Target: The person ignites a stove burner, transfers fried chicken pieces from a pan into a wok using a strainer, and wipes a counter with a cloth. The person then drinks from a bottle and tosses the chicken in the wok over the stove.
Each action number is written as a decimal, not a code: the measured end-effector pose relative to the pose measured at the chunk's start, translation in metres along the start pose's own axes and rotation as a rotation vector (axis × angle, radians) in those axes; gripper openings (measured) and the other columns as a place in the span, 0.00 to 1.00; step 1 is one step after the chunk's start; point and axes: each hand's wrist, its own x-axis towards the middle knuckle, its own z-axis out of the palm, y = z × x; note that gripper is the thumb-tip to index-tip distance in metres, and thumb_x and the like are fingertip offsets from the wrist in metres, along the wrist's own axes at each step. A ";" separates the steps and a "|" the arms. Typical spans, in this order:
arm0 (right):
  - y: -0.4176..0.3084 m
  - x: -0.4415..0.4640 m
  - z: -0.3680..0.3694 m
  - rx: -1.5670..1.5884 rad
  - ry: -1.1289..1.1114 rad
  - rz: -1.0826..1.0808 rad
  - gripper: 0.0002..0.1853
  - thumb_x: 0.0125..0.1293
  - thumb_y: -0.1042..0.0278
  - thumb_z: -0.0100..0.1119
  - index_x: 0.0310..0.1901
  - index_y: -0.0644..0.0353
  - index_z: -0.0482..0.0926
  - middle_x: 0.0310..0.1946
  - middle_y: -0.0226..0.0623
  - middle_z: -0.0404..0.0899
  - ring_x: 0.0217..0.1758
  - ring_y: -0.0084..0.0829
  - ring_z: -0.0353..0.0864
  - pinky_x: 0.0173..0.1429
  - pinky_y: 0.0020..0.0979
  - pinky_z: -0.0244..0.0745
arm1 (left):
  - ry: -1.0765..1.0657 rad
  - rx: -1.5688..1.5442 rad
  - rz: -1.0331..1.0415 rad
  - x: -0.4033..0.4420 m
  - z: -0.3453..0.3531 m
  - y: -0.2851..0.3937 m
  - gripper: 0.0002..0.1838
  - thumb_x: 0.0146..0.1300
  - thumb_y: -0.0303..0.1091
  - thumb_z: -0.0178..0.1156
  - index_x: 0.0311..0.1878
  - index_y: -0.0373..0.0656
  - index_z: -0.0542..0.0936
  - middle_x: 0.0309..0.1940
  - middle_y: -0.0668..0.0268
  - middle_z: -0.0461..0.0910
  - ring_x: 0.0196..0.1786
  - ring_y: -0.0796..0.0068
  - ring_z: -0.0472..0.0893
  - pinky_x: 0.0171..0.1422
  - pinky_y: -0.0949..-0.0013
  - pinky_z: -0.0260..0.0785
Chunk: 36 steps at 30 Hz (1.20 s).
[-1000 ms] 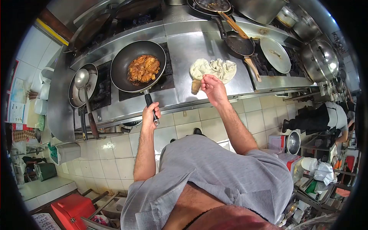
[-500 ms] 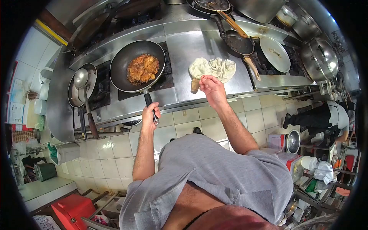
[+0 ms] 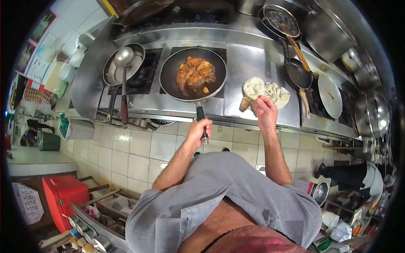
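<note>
My left hand (image 3: 198, 132) is wrapped around the black handle of a deep frying pan (image 3: 168, 84) over the left burners. Inside the pan lies a heap of browned, saucy food pieces (image 3: 195, 74), with one small piece apart near the front. Above the steel edge of the counter, my right hand (image 3: 266, 116) has its thumb and fingers pinched together; whatever they hold, if anything, cannot be made out. Just beyond it are a crumpled white cloth (image 3: 276, 93) and a brown, stub-shaped object (image 3: 245, 103), which may be a wooden handle end.
A ladle (image 3: 124, 57) rests across another pan (image 3: 110, 76) at the left. On the right stand a small black pan (image 3: 297, 76), a flat lid (image 3: 330, 95) and a large steel pot (image 3: 371, 114). Another person (image 3: 358, 179) bends at the far right.
The whole view has shifted, so the stove sits further right in it. Food in the pan has bunched up differently, with one piece now separate. Both hands keep their closed poses.
</note>
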 end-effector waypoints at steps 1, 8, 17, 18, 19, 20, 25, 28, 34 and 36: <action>0.003 0.002 -0.004 0.009 -0.017 -0.025 0.07 0.55 0.79 0.56 0.36 0.68 0.74 0.27 0.31 0.72 0.26 0.20 0.67 0.31 0.21 0.62 | -0.007 0.031 0.024 0.001 -0.006 0.000 0.11 0.50 0.32 0.55 0.16 0.45 0.68 0.09 0.70 0.65 0.10 0.79 0.65 0.15 0.76 0.57; 0.005 0.005 0.002 0.079 -0.072 -0.025 0.05 0.55 0.80 0.55 0.34 0.66 0.73 0.27 0.32 0.73 0.27 0.20 0.67 0.33 0.21 0.63 | -0.048 -0.039 0.047 0.028 -0.033 0.025 0.06 0.52 0.28 0.56 0.27 0.44 0.68 0.14 0.75 0.65 0.13 0.86 0.63 0.14 0.81 0.56; -0.006 0.007 -0.008 0.124 -0.163 -0.149 0.06 0.54 0.82 0.55 0.35 0.64 0.72 0.30 0.34 0.74 0.31 0.22 0.70 0.37 0.22 0.66 | -0.042 -0.009 0.080 0.024 -0.023 0.011 0.07 0.51 0.29 0.55 0.24 0.44 0.67 0.13 0.73 0.65 0.12 0.82 0.65 0.15 0.76 0.58; -0.008 0.006 -0.006 0.150 -0.182 -0.164 0.08 0.54 0.82 0.55 0.36 0.64 0.72 0.29 0.33 0.73 0.31 0.22 0.70 0.37 0.23 0.66 | -0.031 -0.026 0.064 0.024 -0.023 0.013 0.07 0.51 0.29 0.55 0.24 0.45 0.67 0.13 0.73 0.65 0.12 0.82 0.65 0.15 0.76 0.58; -0.010 0.005 -0.004 0.200 -0.158 -0.130 0.10 0.56 0.80 0.53 0.41 0.62 0.72 0.29 0.31 0.72 0.32 0.21 0.69 0.38 0.24 0.66 | -0.027 -0.026 0.070 0.026 -0.025 0.017 0.07 0.51 0.29 0.55 0.24 0.45 0.67 0.13 0.73 0.65 0.12 0.82 0.65 0.15 0.76 0.58; -0.013 0.005 -0.003 0.202 -0.164 -0.128 0.10 0.56 0.80 0.53 0.41 0.62 0.72 0.29 0.31 0.72 0.32 0.21 0.69 0.38 0.24 0.66 | -0.045 0.014 0.079 0.032 -0.029 0.021 0.07 0.51 0.29 0.55 0.23 0.45 0.67 0.13 0.73 0.65 0.12 0.82 0.65 0.15 0.76 0.58; -0.011 0.002 -0.002 0.301 -0.266 0.034 0.14 0.59 0.77 0.49 0.48 0.56 0.71 0.33 0.25 0.69 0.34 0.21 0.66 0.39 0.26 0.64 | -0.077 0.123 0.129 0.052 -0.036 0.014 0.09 0.50 0.29 0.54 0.18 0.45 0.66 0.12 0.72 0.65 0.12 0.81 0.65 0.15 0.75 0.58; -0.009 0.003 -0.007 0.275 -0.261 0.030 0.14 0.59 0.78 0.49 0.47 0.58 0.71 0.31 0.29 0.70 0.33 0.23 0.68 0.39 0.26 0.65 | -0.052 0.009 0.075 0.014 -0.011 0.001 0.08 0.51 0.31 0.54 0.20 0.46 0.66 0.11 0.73 0.63 0.12 0.82 0.63 0.15 0.76 0.58; -0.012 -0.004 -0.004 0.151 -0.142 0.023 0.12 0.58 0.80 0.50 0.46 0.66 0.70 0.33 0.39 0.73 0.34 0.28 0.73 0.40 0.28 0.72 | -0.050 0.085 0.100 0.038 -0.040 0.017 0.08 0.51 0.30 0.56 0.20 0.46 0.69 0.12 0.73 0.65 0.12 0.84 0.64 0.14 0.79 0.57; -0.015 -0.007 0.002 0.156 -0.121 0.014 0.12 0.58 0.80 0.50 0.46 0.68 0.70 0.33 0.40 0.74 0.34 0.29 0.74 0.39 0.28 0.73 | -0.043 0.031 0.058 0.036 -0.038 0.022 0.06 0.51 0.29 0.56 0.25 0.44 0.68 0.15 0.74 0.66 0.13 0.84 0.65 0.14 0.79 0.58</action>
